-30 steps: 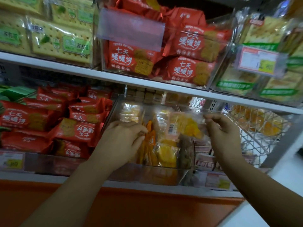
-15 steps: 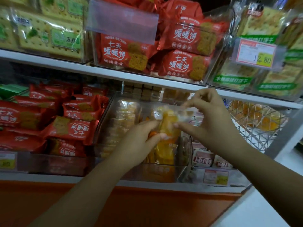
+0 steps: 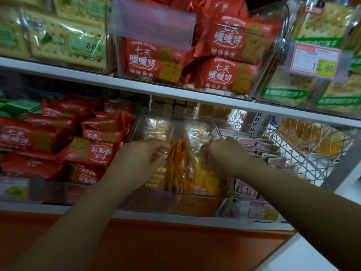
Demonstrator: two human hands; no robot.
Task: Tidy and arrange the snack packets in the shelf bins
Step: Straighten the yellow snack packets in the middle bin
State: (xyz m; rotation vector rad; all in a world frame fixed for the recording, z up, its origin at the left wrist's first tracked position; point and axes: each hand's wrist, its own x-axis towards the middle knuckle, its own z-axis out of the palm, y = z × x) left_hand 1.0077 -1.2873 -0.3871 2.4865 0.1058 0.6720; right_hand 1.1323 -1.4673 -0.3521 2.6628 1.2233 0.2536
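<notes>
From the head view I see my left hand (image 3: 140,159), its grip pinching the pale packets (image 3: 157,176) in the clear bin (image 3: 195,194) on the lower shelf (image 3: 175,216), just beside upright orange packets (image 3: 180,159), while my right hand (image 3: 224,155) curls among the yellow packets (image 3: 203,177) in the same bin, its grip too blurred to tell.

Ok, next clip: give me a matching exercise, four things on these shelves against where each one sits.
Things:
1. price tag reading 12.80
2. wire basket
3. orange packets
4. blank label sleeve

Places:
A. lower shelf, far right
B. upper shelf, middle
C. upper shelf, right
D. lower shelf, middle

Pairs: 1-C, 2-A, 3-D, 4-B.
</notes>
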